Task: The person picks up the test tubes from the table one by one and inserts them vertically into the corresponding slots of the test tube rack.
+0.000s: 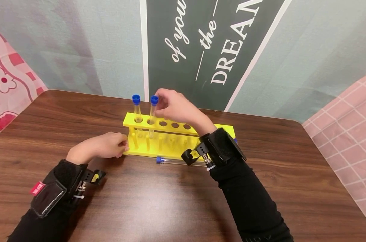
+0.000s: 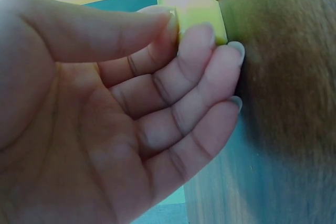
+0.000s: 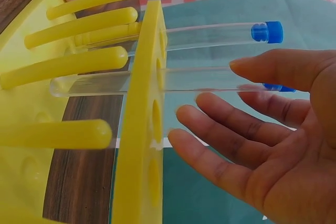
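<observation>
A yellow test tube rack stands on the table, with a row of holes and short pegs. My left hand holds the rack's left end at its base, thumb and fingertips against the yellow edge. Beside the second hole from the left, my right hand pinches a clear test tube with a blue cap between thumb and index finger; its other fingers are spread. That tube stands through the hole, its rounded bottom down among the pegs. Another blue-capped test tube stands in the leftmost hole.
One more blue-capped tube lies on the brown wooden table along the rack's front, partly hidden by the right wrist's camera. A bit of blue shows at the rack's right end. Behind the table hangs a printed cloth.
</observation>
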Motion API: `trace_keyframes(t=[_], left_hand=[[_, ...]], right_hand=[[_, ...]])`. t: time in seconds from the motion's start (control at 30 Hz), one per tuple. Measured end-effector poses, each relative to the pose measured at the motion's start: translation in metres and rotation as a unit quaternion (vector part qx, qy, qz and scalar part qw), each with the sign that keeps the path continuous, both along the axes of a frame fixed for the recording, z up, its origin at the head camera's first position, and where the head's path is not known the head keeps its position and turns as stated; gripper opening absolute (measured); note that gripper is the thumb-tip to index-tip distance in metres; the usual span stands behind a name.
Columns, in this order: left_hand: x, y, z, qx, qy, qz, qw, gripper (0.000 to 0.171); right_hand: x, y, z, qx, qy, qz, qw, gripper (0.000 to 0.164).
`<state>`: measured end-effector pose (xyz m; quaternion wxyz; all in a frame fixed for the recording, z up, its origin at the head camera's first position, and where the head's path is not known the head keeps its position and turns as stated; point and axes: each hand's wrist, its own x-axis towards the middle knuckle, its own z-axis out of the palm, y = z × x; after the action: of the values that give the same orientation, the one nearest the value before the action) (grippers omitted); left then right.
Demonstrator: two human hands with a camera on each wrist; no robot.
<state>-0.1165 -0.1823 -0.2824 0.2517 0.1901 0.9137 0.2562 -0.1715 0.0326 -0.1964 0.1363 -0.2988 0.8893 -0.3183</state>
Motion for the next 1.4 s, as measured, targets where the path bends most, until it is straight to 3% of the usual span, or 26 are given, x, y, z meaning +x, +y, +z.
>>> trace_keyframes(t=[0.63, 1.4], left_hand=[[0.0, 0.0, 0.0, -0.002, 0.0, 0.004, 1.0, 0.012], [0.0, 0.0, 0.0, -0.003, 0.006, 0.002, 1.0, 0.012]], right_hand=[[0.004, 0.015, -0.005, -0.023, -0.058, -0.001, 0.998, 0.022], [0.024, 0.03, -0.003, -0.019, -0.016, 0.038, 0.999, 0.029]])
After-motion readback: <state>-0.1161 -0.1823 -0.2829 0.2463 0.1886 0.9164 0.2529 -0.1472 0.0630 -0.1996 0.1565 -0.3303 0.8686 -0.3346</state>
